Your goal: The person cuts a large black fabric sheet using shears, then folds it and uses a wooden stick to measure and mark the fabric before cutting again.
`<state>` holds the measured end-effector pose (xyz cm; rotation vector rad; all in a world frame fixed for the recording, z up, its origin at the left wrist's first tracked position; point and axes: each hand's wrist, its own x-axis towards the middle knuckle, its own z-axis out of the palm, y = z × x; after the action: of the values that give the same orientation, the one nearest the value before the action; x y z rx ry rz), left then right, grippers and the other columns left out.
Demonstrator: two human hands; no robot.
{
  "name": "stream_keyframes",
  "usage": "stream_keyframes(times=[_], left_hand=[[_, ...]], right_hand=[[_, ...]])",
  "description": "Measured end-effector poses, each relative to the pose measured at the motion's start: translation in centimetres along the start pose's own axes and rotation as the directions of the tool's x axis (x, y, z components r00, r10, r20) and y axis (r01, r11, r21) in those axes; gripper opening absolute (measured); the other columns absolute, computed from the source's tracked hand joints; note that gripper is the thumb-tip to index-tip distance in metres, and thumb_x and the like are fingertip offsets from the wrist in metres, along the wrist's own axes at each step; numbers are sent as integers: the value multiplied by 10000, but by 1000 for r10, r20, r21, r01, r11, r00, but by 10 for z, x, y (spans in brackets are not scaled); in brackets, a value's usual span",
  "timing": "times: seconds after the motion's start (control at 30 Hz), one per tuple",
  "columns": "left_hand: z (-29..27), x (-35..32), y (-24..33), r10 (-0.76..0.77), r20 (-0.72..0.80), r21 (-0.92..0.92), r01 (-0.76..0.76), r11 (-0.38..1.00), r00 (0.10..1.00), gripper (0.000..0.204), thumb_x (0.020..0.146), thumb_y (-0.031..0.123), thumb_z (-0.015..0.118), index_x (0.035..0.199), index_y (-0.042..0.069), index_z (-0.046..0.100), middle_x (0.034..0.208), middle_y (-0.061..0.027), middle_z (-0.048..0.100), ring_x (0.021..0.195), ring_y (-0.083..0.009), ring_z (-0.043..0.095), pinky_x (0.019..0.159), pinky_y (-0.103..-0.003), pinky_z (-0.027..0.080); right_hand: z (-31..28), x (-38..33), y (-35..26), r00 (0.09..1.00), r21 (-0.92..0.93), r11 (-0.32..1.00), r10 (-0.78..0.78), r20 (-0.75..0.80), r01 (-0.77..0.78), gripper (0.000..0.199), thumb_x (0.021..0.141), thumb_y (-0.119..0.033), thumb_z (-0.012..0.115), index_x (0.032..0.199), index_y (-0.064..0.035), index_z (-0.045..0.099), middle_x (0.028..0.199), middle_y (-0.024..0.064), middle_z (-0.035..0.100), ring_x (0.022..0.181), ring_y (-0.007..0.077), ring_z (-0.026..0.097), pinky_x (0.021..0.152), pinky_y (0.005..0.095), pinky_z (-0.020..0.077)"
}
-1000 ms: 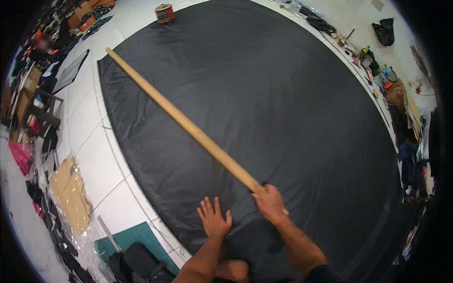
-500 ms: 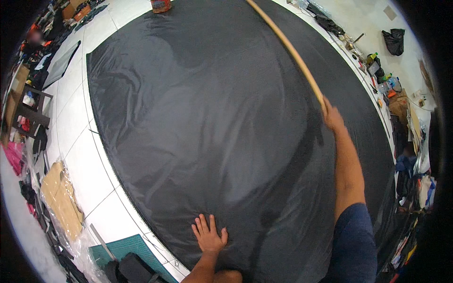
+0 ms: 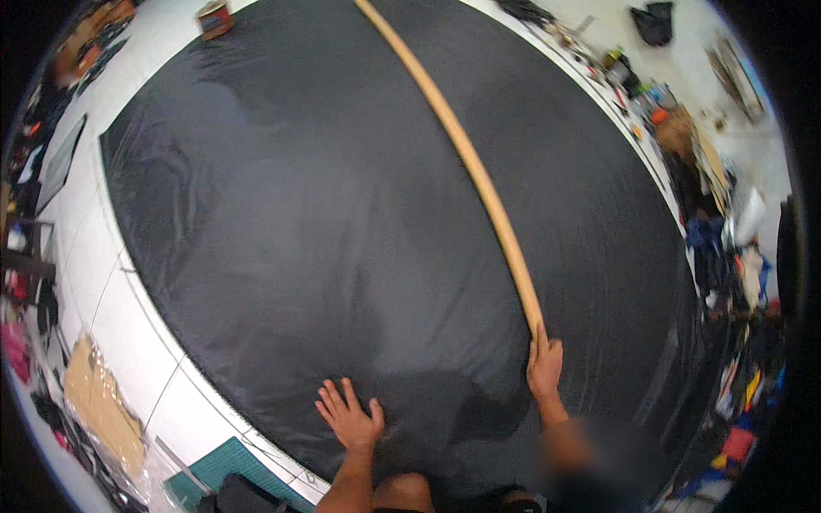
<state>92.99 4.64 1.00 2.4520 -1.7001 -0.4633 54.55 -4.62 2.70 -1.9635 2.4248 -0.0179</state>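
Head view: a large sheet of thin black fabric (image 3: 342,222) lies spread over a white tiled floor (image 3: 111,282), with faint creases toward its far left. A long, straight, pale wooden pole (image 3: 466,158) rests on the sheet, running from the far edge down to the near right. The right hand (image 3: 544,366) closes its fingers around the pole's near end; how tightly cannot be told. The left hand (image 3: 349,417) lies flat, fingers spread wide, palm pressed on the fabric near its near edge, grasping nothing. To move the pole well, it is best kept low and flat against the cloth, swept evenly, while the flat palm anchors the sheet so it does not drag or bunch. A small brown box (image 3: 214,17) sits at the far left edge; clutter (image 3: 727,256) lines the right side.
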Motion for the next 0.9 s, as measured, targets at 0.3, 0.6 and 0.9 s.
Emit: stream_keyframes(times=[0.3,0.6,0.9], left_hand=[[4,-19,1,208,-94,51,-204,978,974,817,892,465,564,1512,15,279,1576,-279,173,1460,-452,156,1178,-576,104],[-16,-153,-136,895,-110,614,-678,403,432,242,894,235,529,967,31,638,961,-202,607,905,-329,572,767,-459,472],[-10,-168,-164,303,260,-101,-286,953,917,862,845,529,642,1450,-29,385,1551,-339,164,1439,-475,205,1153,-504,268]], right_hand=[[-29,-398,176,841,39,853,505,194,-521,557,925,-212,621,1452,-243,442,972,196,532,892,374,548,795,472,471],[-16,-589,235,521,224,481,835,180,-848,568,969,-237,547,1505,-269,360,992,243,505,926,427,543,840,501,459],[-92,-639,295,509,205,522,853,-118,-828,522,1005,-217,486,1508,-187,347,1026,220,512,959,401,534,843,483,445]])
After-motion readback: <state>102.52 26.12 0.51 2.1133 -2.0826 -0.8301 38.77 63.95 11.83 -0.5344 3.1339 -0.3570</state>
